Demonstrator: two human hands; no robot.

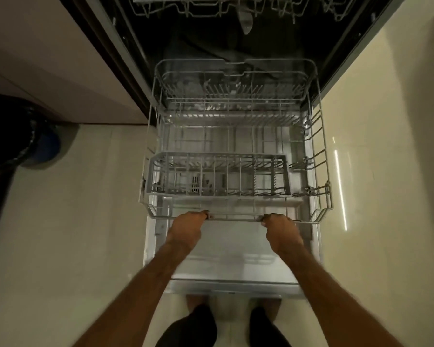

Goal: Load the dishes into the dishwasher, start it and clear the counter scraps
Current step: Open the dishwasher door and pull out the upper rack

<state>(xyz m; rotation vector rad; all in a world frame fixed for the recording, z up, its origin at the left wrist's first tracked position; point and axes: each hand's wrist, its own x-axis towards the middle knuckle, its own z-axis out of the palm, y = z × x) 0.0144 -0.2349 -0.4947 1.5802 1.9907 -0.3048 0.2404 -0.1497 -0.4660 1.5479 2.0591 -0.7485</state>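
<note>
- I'm seeing the left hand (188, 225) gripping the thin front wire of the lower rack (320, 171), left of centre, fingers curled round it
- right hand (281, 227) is gripping the same wire right of centre, knuckles up
- lower rack is sitting out over the open dishwasher door (226, 261); boxy grey coated wire, rows of slim upright tines toward the back
- cutlery basket (218, 175), a long rectangular grey plastic lattice, is lying across the rack's near half
- door's inner face is reading as flat dull metal, lying level under both hands
- upper rack (236, 6) is showing at the top edge in the dark tub, grey spray arm (244, 21) hanging beneath it
- glossy pale floor tiles (60, 221) are reflecting light strips; round bin (10, 136) with crinkled black liner is standing far left
</note>
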